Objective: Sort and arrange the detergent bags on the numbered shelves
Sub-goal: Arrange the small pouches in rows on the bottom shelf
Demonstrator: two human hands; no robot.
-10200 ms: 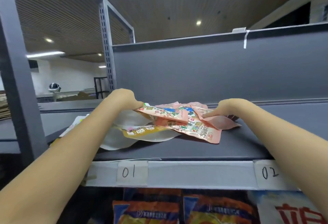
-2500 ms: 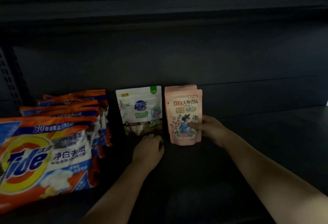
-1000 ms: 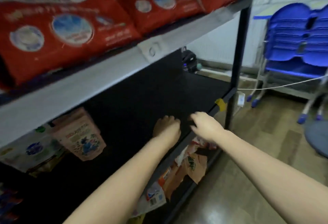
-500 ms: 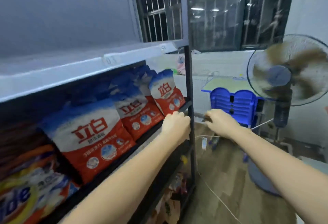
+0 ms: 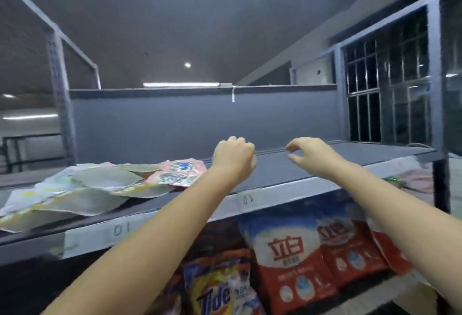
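On the top shelf (image 5: 312, 164) lies a loose pile of flat pouches: pink flowered ones (image 5: 176, 172) at its right end, white and yellow ones (image 5: 82, 192) to the left. My left hand (image 5: 233, 158) hovers over the shelf just right of the pink pouches, fingers curled into a loose fist with nothing in it. My right hand (image 5: 310, 153) is raised beside it, fingers bent and apart, empty. Paper labels "01" (image 5: 121, 228) and "02" (image 5: 248, 199) are stuck on the shelf's front edge.
The shelf below holds an orange Tide bag (image 5: 217, 287) and red-and-blue detergent bags (image 5: 287, 254) standing in a row. A grey back panel (image 5: 200, 119) closes the top shelf. A barred window (image 5: 385, 89) is at the right, past the rack's upright post (image 5: 441, 184).
My view has risen from the middle shelf's right end to the top shelf. Both hands left the rack's post and now hover over the top shelf, empty.
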